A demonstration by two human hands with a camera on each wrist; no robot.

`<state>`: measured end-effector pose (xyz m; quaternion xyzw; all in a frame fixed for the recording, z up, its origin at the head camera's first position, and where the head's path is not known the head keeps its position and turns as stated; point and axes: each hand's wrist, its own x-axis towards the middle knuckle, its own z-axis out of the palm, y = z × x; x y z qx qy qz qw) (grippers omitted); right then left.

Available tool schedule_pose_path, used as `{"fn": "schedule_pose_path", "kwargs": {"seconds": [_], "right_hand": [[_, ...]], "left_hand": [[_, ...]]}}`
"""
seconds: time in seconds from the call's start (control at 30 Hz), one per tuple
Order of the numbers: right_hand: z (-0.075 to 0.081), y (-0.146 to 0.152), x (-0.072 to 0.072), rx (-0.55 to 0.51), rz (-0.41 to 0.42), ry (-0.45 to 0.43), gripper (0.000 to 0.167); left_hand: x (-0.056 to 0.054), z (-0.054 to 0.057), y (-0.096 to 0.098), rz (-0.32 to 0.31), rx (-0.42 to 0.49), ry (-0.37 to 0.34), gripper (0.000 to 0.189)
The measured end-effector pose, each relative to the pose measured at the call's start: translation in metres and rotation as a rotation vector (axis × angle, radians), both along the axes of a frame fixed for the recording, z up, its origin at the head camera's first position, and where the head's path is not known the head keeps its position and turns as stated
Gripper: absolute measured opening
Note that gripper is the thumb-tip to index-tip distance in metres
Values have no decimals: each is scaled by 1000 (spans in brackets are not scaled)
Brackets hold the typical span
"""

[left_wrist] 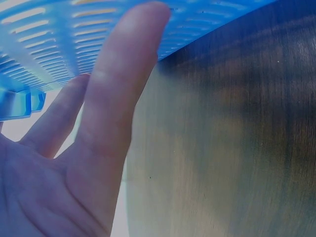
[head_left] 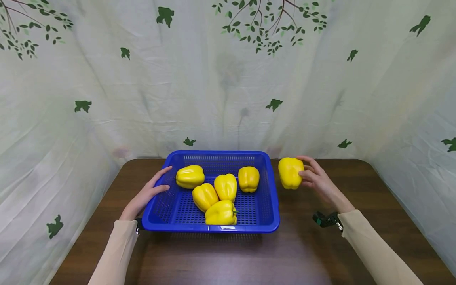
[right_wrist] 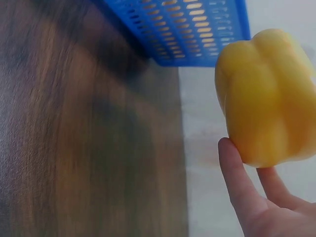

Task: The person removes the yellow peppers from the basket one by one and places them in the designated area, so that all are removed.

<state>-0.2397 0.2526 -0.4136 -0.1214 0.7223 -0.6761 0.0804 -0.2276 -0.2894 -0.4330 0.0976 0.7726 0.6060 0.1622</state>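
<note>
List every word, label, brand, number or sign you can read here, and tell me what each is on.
None: no text can be read in any view.
Blue basket, table: no lettering visible.
Yellow pepper in the right hand, peppers in the basket: no label or sticker visible.
Backdrop cloth: printed leaves and branches, no writing seen.
Dark wristband on the right: any marking is too small to read.

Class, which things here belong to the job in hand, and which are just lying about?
For the job:
right hand, holding one yellow pepper
blue basket
five peppers inside it
left hand, at the basket's side

Just around:
brown table
leaf-patterned curtain
wrist straps
</note>
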Motion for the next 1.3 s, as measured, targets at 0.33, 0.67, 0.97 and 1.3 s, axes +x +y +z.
{"fn": "schedule_pose_path", "kwargs": {"seconds": [0.33, 0.67, 0.97, 1.3], "right_hand": [[-17, 6, -7, 25, -20, -5, 50], [-36, 12, -16, 83, -41, -8, 54], [-45, 13, -18, 113, -48, -42, 54], [-53, 12, -22, 116, -44, -53, 51]], "left_hand": [[0, 0, 0, 2, -5, 5, 62], [1, 0, 0, 9, 3, -5, 62], [-1, -1, 0, 17, -18, 5, 62], [-1, -2, 0, 15, -9, 12, 62]]}}
